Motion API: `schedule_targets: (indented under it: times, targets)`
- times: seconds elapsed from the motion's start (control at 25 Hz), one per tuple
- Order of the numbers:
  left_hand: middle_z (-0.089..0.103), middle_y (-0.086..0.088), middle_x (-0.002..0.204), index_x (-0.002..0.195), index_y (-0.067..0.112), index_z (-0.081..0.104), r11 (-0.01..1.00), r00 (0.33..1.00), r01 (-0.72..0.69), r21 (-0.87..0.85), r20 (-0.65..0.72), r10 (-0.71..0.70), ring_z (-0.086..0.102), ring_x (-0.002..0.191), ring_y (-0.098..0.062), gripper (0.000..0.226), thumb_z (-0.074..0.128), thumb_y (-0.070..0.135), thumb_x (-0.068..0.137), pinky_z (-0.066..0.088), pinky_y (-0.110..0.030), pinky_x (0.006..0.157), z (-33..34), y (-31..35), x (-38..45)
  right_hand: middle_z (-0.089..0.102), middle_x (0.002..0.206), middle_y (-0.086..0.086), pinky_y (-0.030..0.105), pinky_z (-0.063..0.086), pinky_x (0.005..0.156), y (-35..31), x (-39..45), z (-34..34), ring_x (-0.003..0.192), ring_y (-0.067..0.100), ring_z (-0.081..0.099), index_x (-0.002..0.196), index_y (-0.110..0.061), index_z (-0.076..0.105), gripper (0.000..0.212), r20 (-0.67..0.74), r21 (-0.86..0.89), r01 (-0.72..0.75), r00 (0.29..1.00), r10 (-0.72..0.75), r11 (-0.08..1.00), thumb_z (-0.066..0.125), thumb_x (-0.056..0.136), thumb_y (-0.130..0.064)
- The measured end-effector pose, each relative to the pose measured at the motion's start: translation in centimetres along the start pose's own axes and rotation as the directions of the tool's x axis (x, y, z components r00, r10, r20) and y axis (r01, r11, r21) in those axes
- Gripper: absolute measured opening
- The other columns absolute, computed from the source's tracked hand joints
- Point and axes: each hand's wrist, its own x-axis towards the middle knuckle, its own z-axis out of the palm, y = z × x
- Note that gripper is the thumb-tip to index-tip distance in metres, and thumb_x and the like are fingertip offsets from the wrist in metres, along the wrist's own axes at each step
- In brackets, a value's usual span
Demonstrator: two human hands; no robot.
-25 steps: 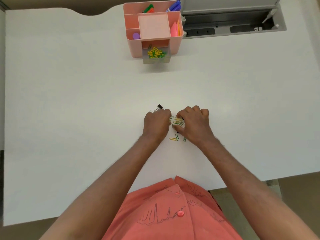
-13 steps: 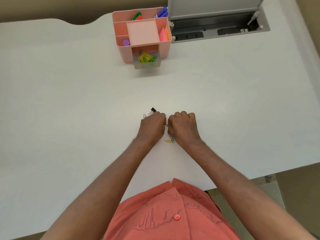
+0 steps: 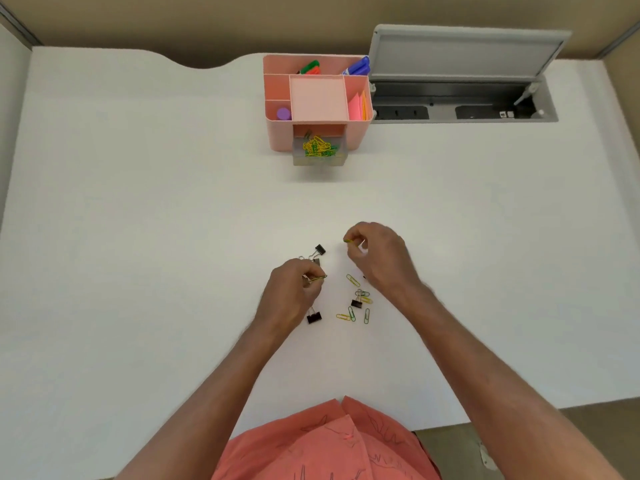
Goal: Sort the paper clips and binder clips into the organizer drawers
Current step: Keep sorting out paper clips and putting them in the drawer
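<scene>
Several green and yellow paper clips (image 3: 356, 304) lie scattered on the white table (image 3: 138, 237) between my hands. Black binder clips lie among them: one (image 3: 320, 250) beyond my left hand, one (image 3: 314, 317) by my left wrist, one (image 3: 356, 303) amid the paper clips. My left hand (image 3: 294, 292) pinches a yellow paper clip (image 3: 318, 278). My right hand (image 3: 377, 258) is raised and closed on paper clips, a yellow-green tip (image 3: 348, 240) showing. The pink organizer (image 3: 317, 98) stands at the back, its clear drawer (image 3: 319, 152) pulled open with several paper clips inside.
Markers, sticky notes and a purple cap fill the organizer's top compartments. An open grey cable hatch (image 3: 464, 95) with sockets sits right of it. The table's near edge runs by my orange shirt.
My hands were together over the pile; now they have parted, each holding paper clips, the right one lifted away to the right. More clips on the table are uncovered.
</scene>
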Motion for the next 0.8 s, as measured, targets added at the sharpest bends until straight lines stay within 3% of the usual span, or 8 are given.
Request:
schedule_targets:
  times: [0.12,0.24,0.32,0.4,0.52,0.64,0.8]
  targets:
    - [0.068,0.024,0.071,0.076,0.044,0.065,0.993,0.998,0.057,-0.107,-0.027,-0.06,0.063,0.061,0.001,0.03,0.07,0.02,0.092,0.043,-0.007,0.049,-1.4,0.3,0.6,0.066,0.102,-0.004,0.024,0.052,0.085,-3.2,5.2,-3.1,0.094,0.011,0.062,0.106,-0.023,0.074,0.016,-0.164,0.135,0.1,0.983,-0.077,0.986,0.063,0.096,-0.016]
    - [0.071,0.018,0.072,0.078,0.047,0.067,0.987,0.995,0.072,-0.143,-0.06,-0.081,0.069,0.065,-0.008,0.027,0.071,0.024,0.092,0.046,-0.01,0.047,-2.9,0.9,1.6,0.067,0.113,0.002,0.028,0.053,0.092,-6.1,10.8,-4.5,0.102,0.016,0.062,0.112,-0.018,0.075,0.02,-0.244,0.017,0.2,0.951,-0.19,0.98,0.062,0.098,-0.012]
    - [0.072,0.014,0.071,0.08,0.048,0.068,0.985,0.993,0.048,-0.166,-0.097,-0.064,0.071,0.067,-0.006,0.027,0.072,0.025,0.091,0.044,-0.009,0.048,-4.0,1.5,2.3,0.068,0.118,0.004,0.034,0.054,0.096,-7.1,13.3,-4.3,0.109,0.02,0.061,0.117,-0.019,0.074,0.024,-0.201,-0.111,0.197,0.956,-0.216,0.974,0.061,0.099,-0.01]
    - [0.071,0.012,0.072,0.082,0.047,0.068,0.983,0.99,0.02,-0.184,-0.13,-0.044,0.072,0.069,-0.006,0.026,0.073,0.023,0.091,0.047,-0.011,0.052,-5.1,2.1,3.2,0.07,0.119,0.004,0.04,0.055,0.096,-7.4,14.7,-3.9,0.11,0.022,0.062,0.119,-0.019,0.074,0.026,-0.166,-0.165,0.193,0.961,-0.22,0.967,0.058,0.1,-0.009]
    - [0.071,0.009,0.072,0.086,0.041,0.07,0.985,0.982,-0.045,-0.169,-0.188,0.013,0.073,0.072,-0.01,0.025,0.074,0.017,0.09,0.058,-0.022,0.068,-6.8,3.7,5.4,0.071,0.113,0.0,0.04,0.056,0.091,-6.7,14.1,-3.5,0.105,0.019,0.062,0.113,-0.018,0.073,0.02,-0.266,0.008,0.208,0.943,-0.198,0.978,0.059,0.099,-0.013]
    - [0.072,0.012,0.083,0.096,0.028,0.076,0.982,0.95,-0.183,-0.05,-0.264,0.164,0.071,0.075,-0.011,0.019,0.071,0.01,0.09,0.058,-0.026,0.073,-8.0,6.4,9.3,0.068,0.102,-0.008,0.034,0.055,0.081,-4.7,10.4,-2.5,0.09,0.014,0.061,0.104,-0.021,0.071,0.016,-0.356,0.116,0.197,0.923,-0.144,0.974,0.059,0.096,-0.014]
    - [0.075,-0.004,0.107,0.11,0.015,0.076,0.931,0.918,-0.254,0.262,-0.238,0.318,0.069,0.095,-0.022,0.027,0.063,0.003,0.09,0.056,-0.035,0.086,-8.7,9.9,15.7,0.062,0.098,-0.017,0.024,0.05,0.075,-0.8,3.0,0.0,0.086,0.008,0.059,0.103,-0.03,0.067,0.017,-0.282,0.176,0.09,0.959,-0.037,0.98,0.059,0.096,-0.018]
